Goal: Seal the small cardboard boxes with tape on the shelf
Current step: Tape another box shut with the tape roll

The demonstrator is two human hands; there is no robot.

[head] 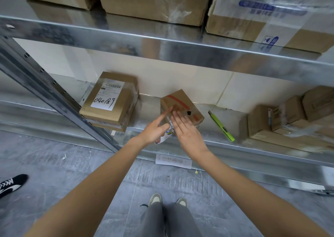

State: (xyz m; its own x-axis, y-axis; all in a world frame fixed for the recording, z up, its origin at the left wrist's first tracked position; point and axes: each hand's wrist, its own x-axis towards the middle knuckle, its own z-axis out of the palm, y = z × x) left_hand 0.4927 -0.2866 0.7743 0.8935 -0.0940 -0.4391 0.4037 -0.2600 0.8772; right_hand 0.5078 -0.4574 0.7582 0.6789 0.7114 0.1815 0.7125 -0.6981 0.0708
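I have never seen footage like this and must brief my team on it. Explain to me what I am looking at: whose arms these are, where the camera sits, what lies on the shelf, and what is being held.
There is no machine here. One picture, taken by a wide-angle camera worn on a person's head, looks forward and down, so the two bare arms are the wearer's own; their legs and shoes show at the bottom.

They stand at a metal shelf. In the middle sits the small cardboard box with red print. The right hand lies flat, fingers straight, on the box's near side, seemingly smoothing clear tape. The left hand holds the tape roll, forefinger extended to the box.

Left of it lies a labelled box marked 040189. To the right lie a green utility knife and a cluster of small boxes. Bigger cartons sit on the shelf above.
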